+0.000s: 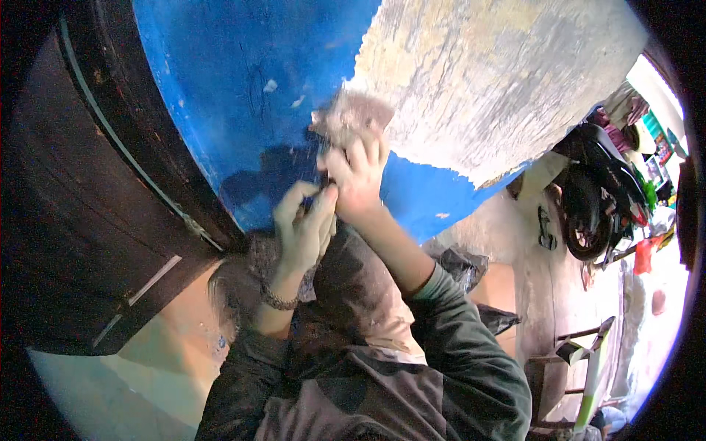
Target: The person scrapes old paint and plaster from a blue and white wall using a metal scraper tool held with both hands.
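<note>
My right hand [358, 176] grips what looks like a flat scraper [358, 110], its wide blade blurred by motion against the wall. The blade sits at the ragged border between the blue paint [248, 66] and the pale, streaked bare surface [485, 82]. Just below and left of it, my left hand [306, 220] is curled around the dark handle end, close to the right wrist. Most of the handle is hidden by my fingers. Pale chips and scratches mark the blue paint left of the blade.
A dark door or panel [83, 193] with a frame borders the wall at left. At right stand a parked motorcycle [590, 187] and a wooden frame-like piece [590, 375]. Black plastic [463, 267] lies on the floor beside my right arm, near a sandal [546, 229].
</note>
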{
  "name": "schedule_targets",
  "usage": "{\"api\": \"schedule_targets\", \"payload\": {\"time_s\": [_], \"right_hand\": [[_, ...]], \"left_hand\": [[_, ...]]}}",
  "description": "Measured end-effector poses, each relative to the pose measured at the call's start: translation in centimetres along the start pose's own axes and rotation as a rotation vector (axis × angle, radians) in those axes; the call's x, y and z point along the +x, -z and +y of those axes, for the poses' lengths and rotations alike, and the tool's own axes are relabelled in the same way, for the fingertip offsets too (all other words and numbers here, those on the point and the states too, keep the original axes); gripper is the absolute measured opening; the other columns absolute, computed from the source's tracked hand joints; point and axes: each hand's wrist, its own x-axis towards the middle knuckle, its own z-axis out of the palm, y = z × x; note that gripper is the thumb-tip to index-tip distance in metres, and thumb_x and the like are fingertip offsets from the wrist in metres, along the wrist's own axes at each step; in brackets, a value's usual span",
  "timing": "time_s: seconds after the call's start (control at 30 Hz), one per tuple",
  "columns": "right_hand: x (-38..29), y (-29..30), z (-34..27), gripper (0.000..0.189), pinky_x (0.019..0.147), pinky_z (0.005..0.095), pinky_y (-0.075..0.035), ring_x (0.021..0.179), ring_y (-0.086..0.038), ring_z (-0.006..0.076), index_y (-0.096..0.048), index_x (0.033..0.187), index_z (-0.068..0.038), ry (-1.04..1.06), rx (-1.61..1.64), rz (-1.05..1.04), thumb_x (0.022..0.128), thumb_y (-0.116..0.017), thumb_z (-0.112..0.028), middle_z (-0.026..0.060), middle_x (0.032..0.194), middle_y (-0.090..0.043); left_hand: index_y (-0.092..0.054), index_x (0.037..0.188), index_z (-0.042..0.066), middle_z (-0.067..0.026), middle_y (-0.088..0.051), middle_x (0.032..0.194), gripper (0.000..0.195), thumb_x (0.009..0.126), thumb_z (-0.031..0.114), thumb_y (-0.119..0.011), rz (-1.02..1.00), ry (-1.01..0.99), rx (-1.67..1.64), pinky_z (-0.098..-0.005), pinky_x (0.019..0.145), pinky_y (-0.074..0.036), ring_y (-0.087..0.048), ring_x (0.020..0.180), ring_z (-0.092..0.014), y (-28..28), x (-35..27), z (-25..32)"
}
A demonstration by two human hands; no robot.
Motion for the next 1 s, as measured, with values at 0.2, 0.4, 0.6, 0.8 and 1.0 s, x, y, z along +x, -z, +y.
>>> {"api": "schedule_targets", "payload": {"time_s": [0.2,0.4,0.6,0.8,1.0], "right_hand": [[1.4,0.2,0.1,0.013,0.106,0.0535,-0.027,0.124,-0.045,0.0314,-0.055,0.078,-0.012,0.016,0.026,0.021,0.073,-0.055,-0.024,0.0097,0.128,-0.054],[-0.9,0.3,0.5,0.010,0.107,0.0504,-0.026,0.127,-0.043,0.0265,-0.054,0.074,-0.013,0.000,-0.008,-0.005,0.074,-0.057,-0.022,0.0086,0.130,-0.054],[6.4,2.7,0.4,0.012,0.107,0.0538,-0.026,0.121,-0.045,0.0332,-0.057,0.079,-0.009,0.042,0.020,0.060,0.072,-0.058,-0.019,0.0115,0.124,-0.054],[-0.9,0.8,0.6,0.011,0.107,0.0529,-0.027,0.126,-0.044,0.0299,-0.056,0.077,-0.010,0.014,-0.023,-0.007,0.072,-0.061,-0.020,0.0104,0.127,-0.054],[5.4,2.3,0.4,0.012,0.108,0.0516,-0.026,0.126,-0.043,0.0297,-0.057,0.078,-0.011,0.026,-0.024,0.042,0.075,-0.055,-0.022,0.0102,0.130,-0.052]], "left_hand": [[-0.051,0.077,0.005,0.0010,-0.043,0.047,0.020,0.092,0.016,-0.059,0.063,0.015,-0.013,-0.0225,0.030,-0.024,-0.034,0.032,-0.005,-0.7,0.0,1.3],[-0.052,0.078,0.007,0.0023,-0.042,0.047,0.021,0.091,0.020,-0.060,0.075,0.084,-0.038,-0.0228,0.030,-0.023,-0.035,0.033,-0.005,-1.0,-0.8,-0.3],[-0.048,0.079,0.006,-0.0019,-0.041,0.045,0.023,0.095,0.022,-0.053,-0.031,-0.043,0.009,-0.0239,0.027,-0.020,-0.032,0.029,-0.009,-3.2,1.6,5.3],[-0.053,0.079,0.005,-0.0012,-0.045,0.048,0.021,0.093,0.021,-0.058,0.039,0.057,-0.010,-0.0235,0.030,-0.023,-0.035,0.033,-0.006,-1.9,-1.2,0.0],[-0.052,0.080,0.010,-0.0033,-0.047,0.049,0.019,0.094,0.022,-0.055,-0.022,-0.069,0.035,-0.0238,0.027,-0.020,-0.034,0.030,-0.009,-2.7,1.4,4.3]]}}
